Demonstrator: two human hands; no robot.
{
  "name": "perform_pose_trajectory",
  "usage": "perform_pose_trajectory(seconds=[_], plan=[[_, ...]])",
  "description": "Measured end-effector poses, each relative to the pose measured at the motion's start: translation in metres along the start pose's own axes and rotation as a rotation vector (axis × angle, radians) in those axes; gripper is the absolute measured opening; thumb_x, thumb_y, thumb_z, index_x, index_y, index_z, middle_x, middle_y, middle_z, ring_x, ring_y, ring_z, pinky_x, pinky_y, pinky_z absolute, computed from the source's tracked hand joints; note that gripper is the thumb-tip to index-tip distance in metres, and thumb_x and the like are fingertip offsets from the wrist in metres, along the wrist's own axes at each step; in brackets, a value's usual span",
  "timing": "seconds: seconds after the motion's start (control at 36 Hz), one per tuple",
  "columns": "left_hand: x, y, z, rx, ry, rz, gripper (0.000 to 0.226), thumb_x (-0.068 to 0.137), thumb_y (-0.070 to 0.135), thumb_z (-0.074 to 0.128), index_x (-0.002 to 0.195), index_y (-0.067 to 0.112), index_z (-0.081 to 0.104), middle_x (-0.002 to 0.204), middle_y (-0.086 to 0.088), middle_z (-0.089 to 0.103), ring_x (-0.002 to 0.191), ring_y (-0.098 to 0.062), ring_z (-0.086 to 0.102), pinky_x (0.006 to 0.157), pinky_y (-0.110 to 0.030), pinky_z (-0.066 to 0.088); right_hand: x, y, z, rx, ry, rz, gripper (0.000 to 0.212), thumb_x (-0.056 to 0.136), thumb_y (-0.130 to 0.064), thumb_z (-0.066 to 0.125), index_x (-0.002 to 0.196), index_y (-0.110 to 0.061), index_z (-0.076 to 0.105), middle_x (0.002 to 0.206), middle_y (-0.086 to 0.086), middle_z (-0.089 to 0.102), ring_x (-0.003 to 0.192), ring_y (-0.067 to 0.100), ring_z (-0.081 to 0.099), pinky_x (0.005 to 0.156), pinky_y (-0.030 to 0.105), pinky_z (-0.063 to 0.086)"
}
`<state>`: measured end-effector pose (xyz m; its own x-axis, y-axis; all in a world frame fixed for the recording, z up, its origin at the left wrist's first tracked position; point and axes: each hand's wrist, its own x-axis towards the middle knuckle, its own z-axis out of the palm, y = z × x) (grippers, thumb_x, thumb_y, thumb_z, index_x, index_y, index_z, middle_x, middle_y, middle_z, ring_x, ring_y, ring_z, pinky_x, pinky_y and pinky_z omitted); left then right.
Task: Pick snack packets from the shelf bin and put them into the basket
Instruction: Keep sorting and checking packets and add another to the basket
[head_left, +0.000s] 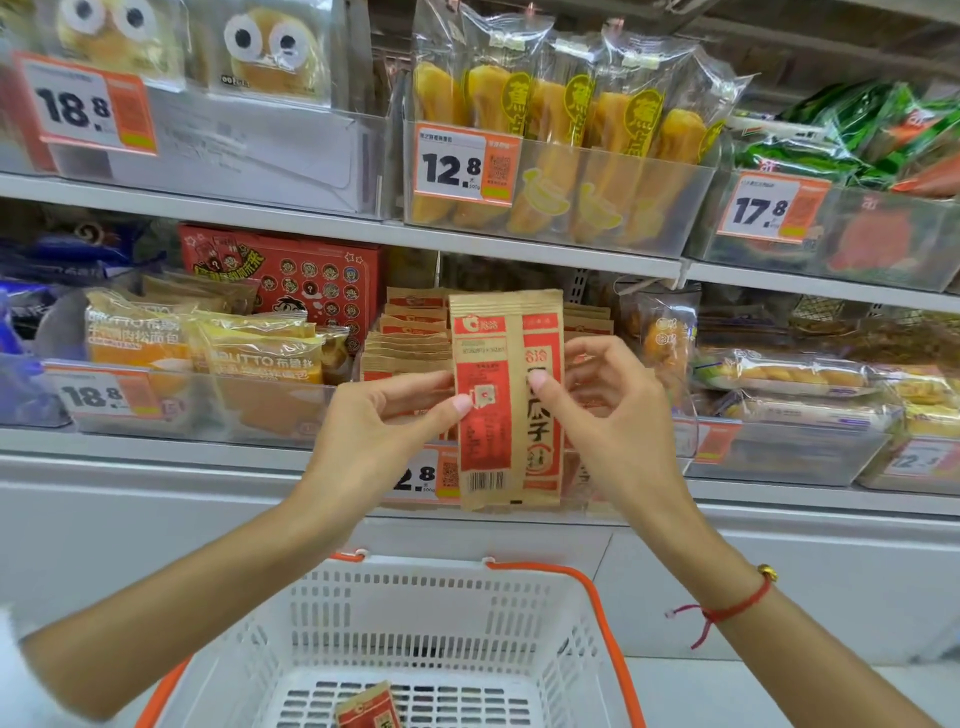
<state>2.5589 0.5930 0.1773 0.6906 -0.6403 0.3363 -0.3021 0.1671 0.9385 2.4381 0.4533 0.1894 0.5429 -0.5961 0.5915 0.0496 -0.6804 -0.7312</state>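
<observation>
A tan and red snack packet (506, 400) is held upright in front of the lower shelf. My left hand (387, 421) pinches its left edge between thumb and fingers. My right hand (597, 410) pinches its right side, thumb on the front. Behind it, the shelf bin (410, 353) holds several more of the same packets standing in rows. Below me sits the white basket (415, 623) with orange handles; one packet (366, 706) of the same kind lies on its floor.
Left of the bin are yellow bread packs (260, 348) and a red box (291, 275). More bread packs (779, 374) fill the bins to the right. The upper shelf carries banana-shaped cakes (561, 135) with price tags. A white cabinet front (156, 519) runs below the shelf.
</observation>
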Motion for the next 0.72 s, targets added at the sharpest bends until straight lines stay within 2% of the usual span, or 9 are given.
perform_pose_trajectory(seconds=[0.17, 0.31, 0.39, 0.44, 0.58, 0.67, 0.72], plan=[[-0.0023, -0.0034, 0.0072, -0.043, -0.059, -0.002, 0.027, 0.080, 0.019, 0.073, 0.103, 0.032, 0.070, 0.087, 0.024, 0.073, 0.086, 0.009, 0.067, 0.066, -0.006, 0.050, 0.0011, 0.0071, -0.0048, 0.063, 0.067, -0.006, 0.016, 0.087, -0.024, 0.071, 0.102, -0.025, 0.065, 0.093, -0.011, 0.070, 0.086, 0.007, 0.067, 0.076, 0.032, 0.059], [-0.0027, -0.0029, 0.0082, -0.036, -0.165, -0.005, 0.035, 0.081, 0.024, 0.071, 0.105, 0.047, 0.061, 0.093, 0.029, 0.071, 0.092, 0.013, 0.064, 0.066, -0.002, 0.047, 0.0013, 0.0073, -0.0063, 0.103, 0.140, -0.031, 0.014, 0.088, -0.023, 0.070, 0.102, -0.023, 0.067, 0.090, -0.006, 0.072, 0.084, 0.011, 0.069, 0.076, 0.037, 0.059], [-0.0027, -0.0050, 0.0079, -0.009, -0.194, -0.033, 0.040, 0.082, 0.029, 0.069, 0.111, 0.052, 0.053, 0.106, 0.023, 0.067, 0.093, 0.013, 0.063, 0.064, -0.007, 0.051, 0.0016, 0.0078, -0.0064, 0.121, 0.138, -0.026, 0.014, 0.087, -0.024, 0.070, 0.101, -0.025, 0.067, 0.089, -0.005, 0.072, 0.083, 0.011, 0.070, 0.076, 0.036, 0.059], [-0.0031, -0.0069, 0.0080, 0.003, -0.201, -0.048, 0.040, 0.083, 0.032, 0.068, 0.113, 0.051, 0.051, 0.110, 0.019, 0.066, 0.094, 0.009, 0.065, 0.065, -0.011, 0.053, 0.0014, 0.0084, -0.0063, 0.108, 0.111, -0.026, 0.015, 0.088, -0.026, 0.069, 0.103, -0.028, 0.066, 0.091, -0.008, 0.071, 0.084, 0.009, 0.069, 0.075, 0.031, 0.059], [-0.0027, -0.0092, 0.0073, -0.050, -0.128, -0.050, 0.044, 0.084, 0.028, 0.068, 0.124, 0.039, 0.054, 0.116, 0.009, 0.067, 0.099, -0.005, 0.069, 0.082, -0.025, 0.058, 0.0000, 0.0099, -0.0024, -0.003, -0.005, -0.021, 0.033, 0.088, -0.026, 0.069, 0.117, -0.035, 0.056, 0.095, -0.015, 0.064, 0.088, 0.001, 0.062, 0.073, 0.015, 0.052], [-0.0011, -0.0076, 0.0051, -0.127, -0.050, -0.035, 0.038, 0.087, 0.022, 0.067, 0.121, 0.037, 0.055, 0.112, 0.007, 0.069, 0.098, -0.005, 0.069, 0.080, -0.023, 0.057, -0.0028, 0.0110, 0.0011, -0.040, -0.060, -0.019, 0.041, 0.086, -0.027, 0.071, 0.124, -0.030, 0.056, 0.101, -0.016, 0.062, 0.091, 0.000, 0.059, 0.076, 0.019, 0.053], [-0.0001, -0.0070, 0.0034, -0.163, -0.013, -0.039, 0.036, 0.088, 0.021, 0.066, 0.118, 0.038, 0.056, 0.112, 0.008, 0.070, 0.102, -0.006, 0.067, 0.082, -0.025, 0.057, -0.0036, 0.0106, 0.0023, -0.024, -0.068, -0.027, 0.039, 0.085, -0.025, 0.072, 0.122, -0.028, 0.059, 0.102, -0.017, 0.063, 0.093, -0.001, 0.060, 0.078, 0.022, 0.055]])
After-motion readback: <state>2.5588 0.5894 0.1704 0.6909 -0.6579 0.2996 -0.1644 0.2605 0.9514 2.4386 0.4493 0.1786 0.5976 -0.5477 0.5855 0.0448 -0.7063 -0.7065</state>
